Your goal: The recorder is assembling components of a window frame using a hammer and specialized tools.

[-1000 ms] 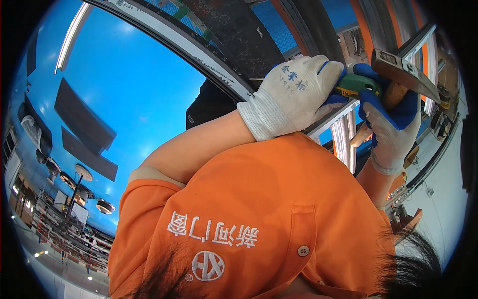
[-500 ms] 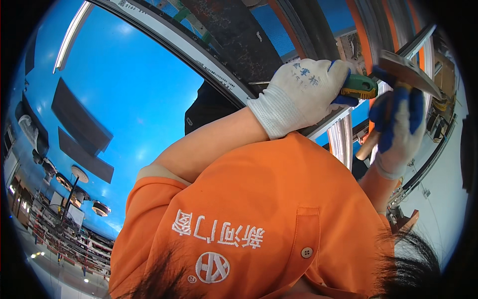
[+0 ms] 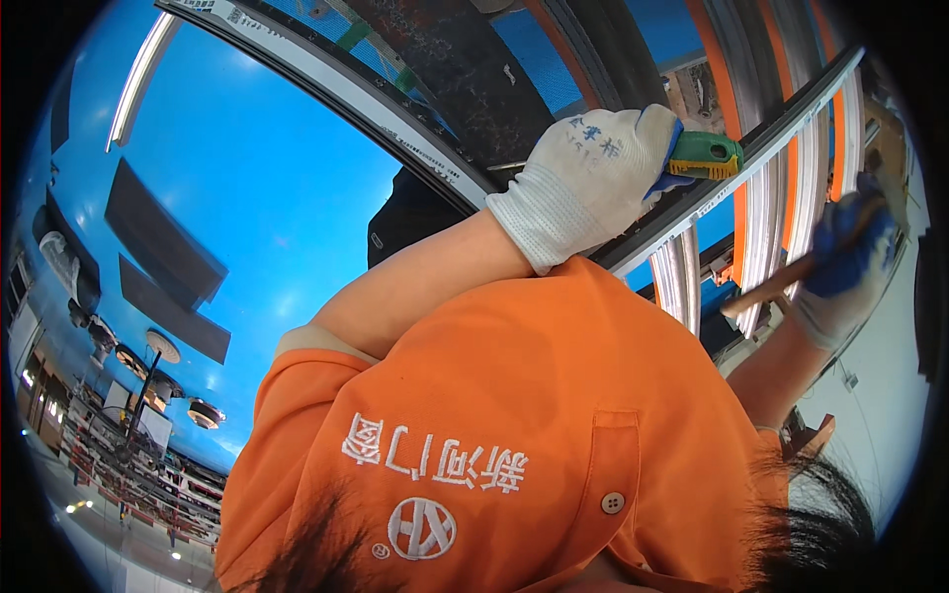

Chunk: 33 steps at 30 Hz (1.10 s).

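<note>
In a white work glove with blue on its palm side, my left hand (image 3: pixel 593 168) is closed round a tool with a green and yellow handle (image 3: pixel 707 156). That handle's end sticks out to the right, over a long grey-white frame profile (image 3: pixel 761 163); the tool's working end is hidden. Out to the right, my right hand (image 3: pixel 845 262), gloved the same way and blurred, grips a hammer by its wooden handle (image 3: pixel 776 287). The hammer's head is smeared at the picture's dark right rim. It is clear of the green tool.
Another frame profile (image 3: pixel 336 84) runs from the upper left to a corner near my left hand. A blue tabletop (image 3: pixel 267 198) lies at left, with dark flat strips (image 3: pixel 163 232) on it. Orange-edged rails (image 3: pixel 727 74) stand beyond. Racks (image 3: pixel 148 484) show at lower left.
My right hand has swung the hammer away to the right from beside the green-handled tool. My left hand has shifted only slightly left and up, still gripping the tool.
</note>
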Tool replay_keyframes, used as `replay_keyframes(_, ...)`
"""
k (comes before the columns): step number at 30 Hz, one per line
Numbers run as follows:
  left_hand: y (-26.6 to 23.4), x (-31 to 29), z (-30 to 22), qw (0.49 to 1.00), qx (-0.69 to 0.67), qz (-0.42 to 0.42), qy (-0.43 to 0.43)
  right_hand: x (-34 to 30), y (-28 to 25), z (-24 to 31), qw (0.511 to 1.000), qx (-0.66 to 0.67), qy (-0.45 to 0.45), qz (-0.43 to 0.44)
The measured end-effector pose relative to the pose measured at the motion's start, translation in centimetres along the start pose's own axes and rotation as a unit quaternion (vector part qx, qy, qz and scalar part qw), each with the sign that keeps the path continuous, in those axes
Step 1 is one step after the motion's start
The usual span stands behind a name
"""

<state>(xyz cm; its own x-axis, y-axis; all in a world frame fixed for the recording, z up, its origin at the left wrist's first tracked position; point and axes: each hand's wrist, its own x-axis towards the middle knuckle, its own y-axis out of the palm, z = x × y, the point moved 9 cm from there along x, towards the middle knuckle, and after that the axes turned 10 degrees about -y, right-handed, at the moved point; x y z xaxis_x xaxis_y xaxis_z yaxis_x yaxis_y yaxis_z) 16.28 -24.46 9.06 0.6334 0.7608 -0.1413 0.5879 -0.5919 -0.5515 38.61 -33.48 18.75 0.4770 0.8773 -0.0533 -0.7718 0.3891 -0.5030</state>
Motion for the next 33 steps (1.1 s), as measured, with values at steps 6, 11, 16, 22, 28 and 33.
replay_keyframes(6, -0.5, 0.0, 0.1, 1.0, 0.02, -0.005, 0.002, 1.4, -0.5, -0.9, 0.993, -0.111, -0.035, 0.005)
replay_keyframes(11, 0.3, 0.3, 0.0, 0.999, 0.033, 0.015, 0.001, 0.1, 0.9, -0.9, 0.992, -0.128, -0.02, 0.004)
replay_keyframes(16, -0.1, 0.1, 0.2, 0.999, 0.047, -0.007, -0.002, -1.0, 3.3, -1.1, 0.98, -0.199, 0.016, -0.007)
replay_keyframes(22, 0.2, 1.0, 0.4, 0.997, 0.063, 0.032, -0.032, -0.7, 2.9, -2.6, 0.993, -0.096, 0.06, -0.038)
replay_keyframes(28, 1.8, 1.9, 1.1, 0.984, 0.129, 0.091, -0.084, 1.6, 1.3, -6.0, 0.991, -0.017, 0.057, -0.116)
replay_keyframes(33, 2.3, 2.5, 1.1, 0.978, 0.121, 0.141, -0.099, 0.9, 3.8, -9.0, 0.971, 0.11, 0.19, -0.097)
